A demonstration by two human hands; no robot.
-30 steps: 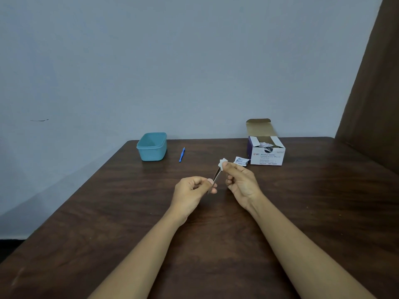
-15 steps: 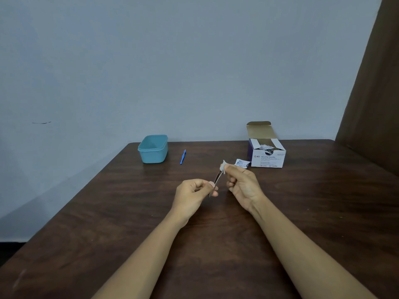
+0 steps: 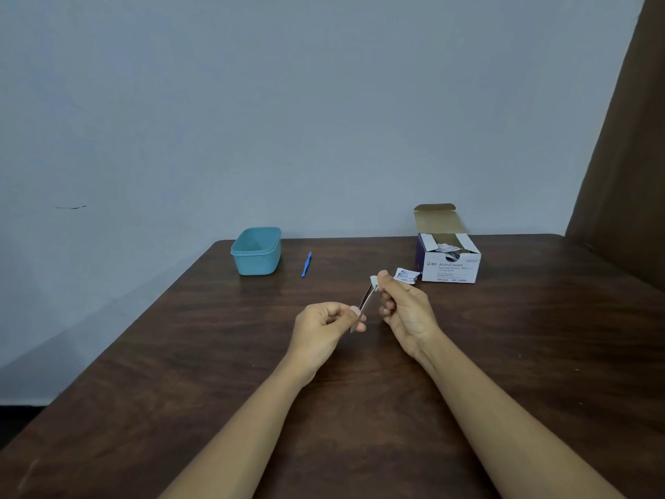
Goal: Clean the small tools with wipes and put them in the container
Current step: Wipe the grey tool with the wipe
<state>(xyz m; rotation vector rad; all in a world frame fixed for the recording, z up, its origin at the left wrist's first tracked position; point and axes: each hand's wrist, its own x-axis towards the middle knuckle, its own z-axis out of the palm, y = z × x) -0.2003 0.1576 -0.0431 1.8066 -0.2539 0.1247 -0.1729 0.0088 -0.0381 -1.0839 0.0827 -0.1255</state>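
Observation:
My left hand (image 3: 325, 324) grips the near end of a small metal tool (image 3: 365, 304), tweezers by their look, held slanted above the table. My right hand (image 3: 405, 306) pinches a small white wipe (image 3: 374, 281) around the tool's far tip. A blue plastic tool (image 3: 306, 264) lies on the table further back. Left of the blue tool stands the teal container (image 3: 256, 251), open at the top, nothing visible inside it.
An open box of alcohol swabs (image 3: 449, 262) stands at the back right, with a torn swab packet (image 3: 406, 275) lying beside it. The dark wooden table (image 3: 216, 372) stands against a pale wall. A brown panel (image 3: 626, 138) rises on the right.
Both hands keep their hold on the tool and the wipe and stay close together. The view has tilted slightly, shifting everything a little lower in the frame.

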